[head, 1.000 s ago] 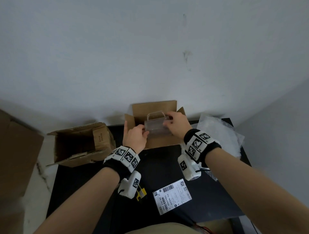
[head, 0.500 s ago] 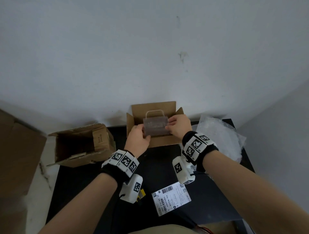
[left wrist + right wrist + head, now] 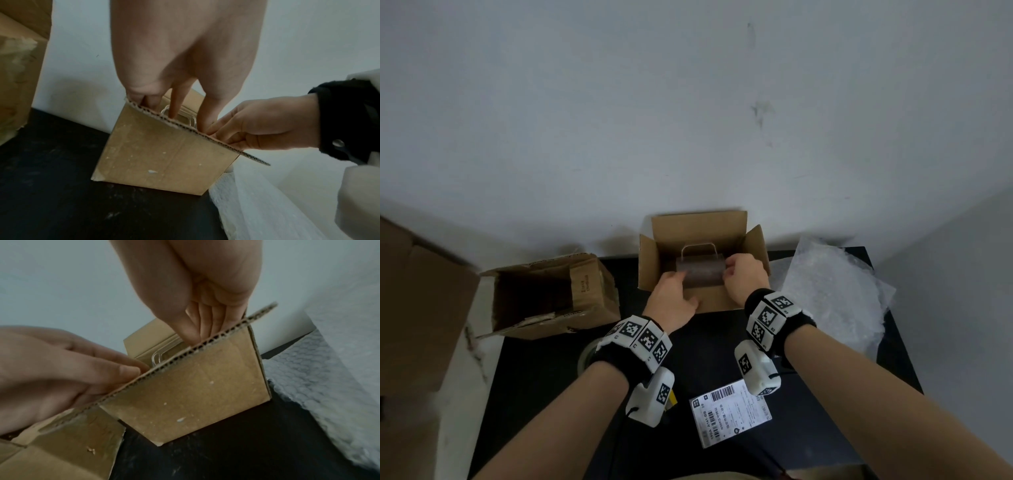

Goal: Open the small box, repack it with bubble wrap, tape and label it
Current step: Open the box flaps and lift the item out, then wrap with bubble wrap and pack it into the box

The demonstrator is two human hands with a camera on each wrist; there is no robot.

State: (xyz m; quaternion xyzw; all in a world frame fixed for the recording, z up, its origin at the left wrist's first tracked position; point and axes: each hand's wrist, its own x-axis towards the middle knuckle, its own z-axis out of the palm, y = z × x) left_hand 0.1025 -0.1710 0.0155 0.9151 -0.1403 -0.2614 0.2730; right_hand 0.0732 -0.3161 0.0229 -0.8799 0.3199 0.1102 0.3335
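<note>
Here the small open brown cardboard box (image 3: pixel 698 260) stands on the black tabletop (image 3: pixel 551 370) with its flaps up, and a clear plastic case with a thin loop handle (image 3: pixel 700 272) sits upright inside it, between the two hands. The left hand (image 3: pixel 671 298) reaches over the near wall, its fingers (image 3: pixel 176 104) straight and slightly spread, tips down against the case's left end. The right hand (image 3: pixel 744 277) meets the case's right end, its fingers (image 3: pixel 205 324) together and pointing down inside the box; whether they pinch the case or only press it is probably beyond these views. Crumpled white bubble wrap (image 3: pixel 832 294) lies just right of the box, touching it.
</note>
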